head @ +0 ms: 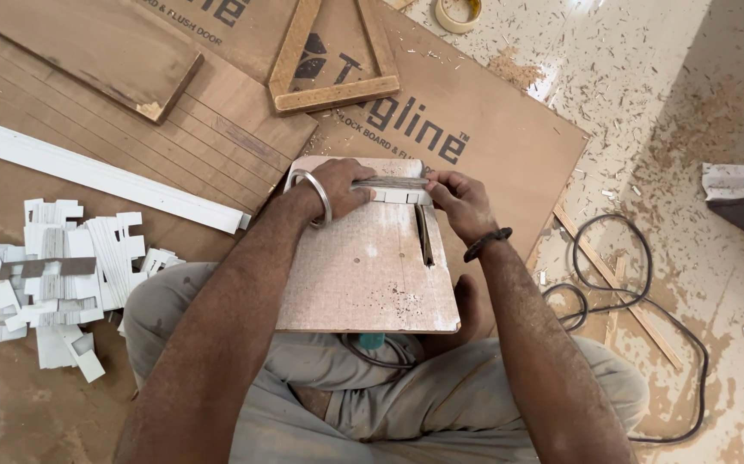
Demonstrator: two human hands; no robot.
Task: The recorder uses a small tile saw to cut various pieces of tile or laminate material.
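Head view: we see left hand (338, 191) and right hand (458, 199) both gripping a narrow white wooden strip (393, 191) over the pale square board (363, 275).

Arms bare to the frame's lower edge — no sleeves visible. Left wrist carries a plain metal bangle (313, 198), centre frame. Right wrist carries a dark cord band (486, 244). Legs in dusty grey-beige trousers (406, 404) — creased, along the bottom.
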